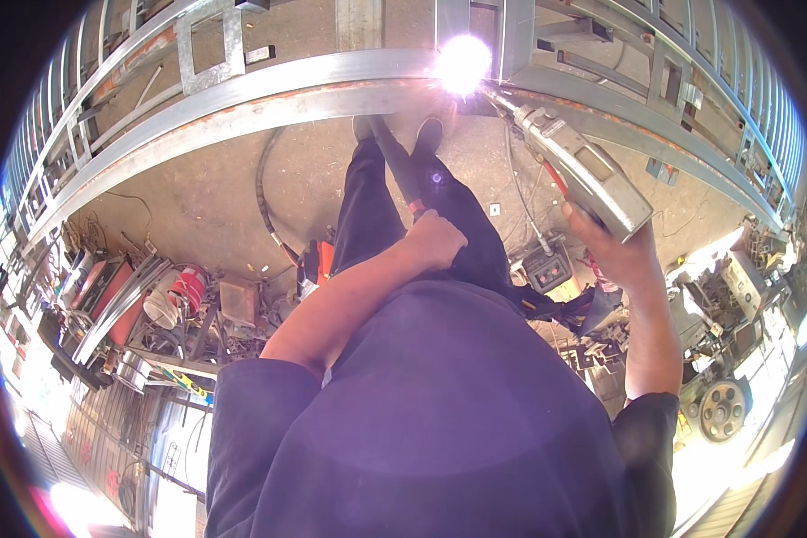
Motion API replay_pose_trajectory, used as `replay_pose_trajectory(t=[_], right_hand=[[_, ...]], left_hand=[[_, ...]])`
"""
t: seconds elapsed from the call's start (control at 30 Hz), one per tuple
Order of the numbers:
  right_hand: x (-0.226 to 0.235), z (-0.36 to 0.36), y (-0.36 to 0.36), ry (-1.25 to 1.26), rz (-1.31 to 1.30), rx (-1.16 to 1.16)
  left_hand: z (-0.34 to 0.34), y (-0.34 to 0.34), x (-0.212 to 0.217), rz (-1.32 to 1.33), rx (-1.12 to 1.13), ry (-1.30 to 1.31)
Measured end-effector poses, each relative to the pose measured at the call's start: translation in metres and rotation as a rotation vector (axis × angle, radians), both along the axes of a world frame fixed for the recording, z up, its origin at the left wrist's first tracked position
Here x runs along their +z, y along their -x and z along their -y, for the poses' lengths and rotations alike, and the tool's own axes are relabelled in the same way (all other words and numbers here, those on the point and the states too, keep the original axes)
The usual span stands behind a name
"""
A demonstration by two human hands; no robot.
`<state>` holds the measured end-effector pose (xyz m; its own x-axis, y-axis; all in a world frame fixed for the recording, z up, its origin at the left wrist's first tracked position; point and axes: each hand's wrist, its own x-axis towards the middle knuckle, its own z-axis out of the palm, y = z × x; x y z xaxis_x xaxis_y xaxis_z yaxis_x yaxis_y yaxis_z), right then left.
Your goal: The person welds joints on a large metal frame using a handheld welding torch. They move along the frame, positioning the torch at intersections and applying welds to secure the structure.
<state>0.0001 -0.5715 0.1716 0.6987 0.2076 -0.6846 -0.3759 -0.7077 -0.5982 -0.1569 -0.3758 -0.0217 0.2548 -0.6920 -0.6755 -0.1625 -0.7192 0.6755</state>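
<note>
Here, the right hand (619, 255) clasps a metal tool (574, 169) slanting far-left toward the spark (464, 65); the left hand (438, 240) grips a dark bar (397, 163).

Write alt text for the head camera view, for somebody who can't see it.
A brilliant white glare flares at a metal frame, by the tip of a boxy grey tool held in the person's right hand. The left hand grips a long dark object. Workshop clutter lies on both sides of the floor.
</note>
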Motion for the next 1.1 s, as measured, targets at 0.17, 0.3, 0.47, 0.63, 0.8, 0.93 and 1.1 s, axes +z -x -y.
replay_pose_trajectory(t=[0.17,0.3,0.47,0.63,0.8,0.93,1.1], right_hand=[[-0.001,0.003,0.003,-0.011,-0.003,-0.018],[-0.004,0.006,0.004,-0.019,0.016,-0.008],[-0.001,0.004,0.003,0.001,0.001,-0.017],[0.002,0.006,0.005,-0.011,0.033,-0.027],[0.01,0.009,0.003,-0.021,0.074,-0.062],[0.009,0.004,0.003,-0.015,0.085,-0.035],[0.008,-0.005,0.003,-0.001,0.011,-0.059]], left_hand=[[-0.001,-0.002,0.003,0.003,-0.003,0.0],[-0.001,-0.001,0.003,0.005,0.0,-0.002],[-0.002,0.002,0.0,0.017,0.024,0.012],[0.001,0.009,-0.011,0.064,-0.005,0.013],[-0.001,0.011,-0.012,0.065,0.007,0.019],[-0.001,0.012,-0.013,0.065,0.011,0.019],[-0.003,0.011,-0.013,0.055,0.013,0.025]])
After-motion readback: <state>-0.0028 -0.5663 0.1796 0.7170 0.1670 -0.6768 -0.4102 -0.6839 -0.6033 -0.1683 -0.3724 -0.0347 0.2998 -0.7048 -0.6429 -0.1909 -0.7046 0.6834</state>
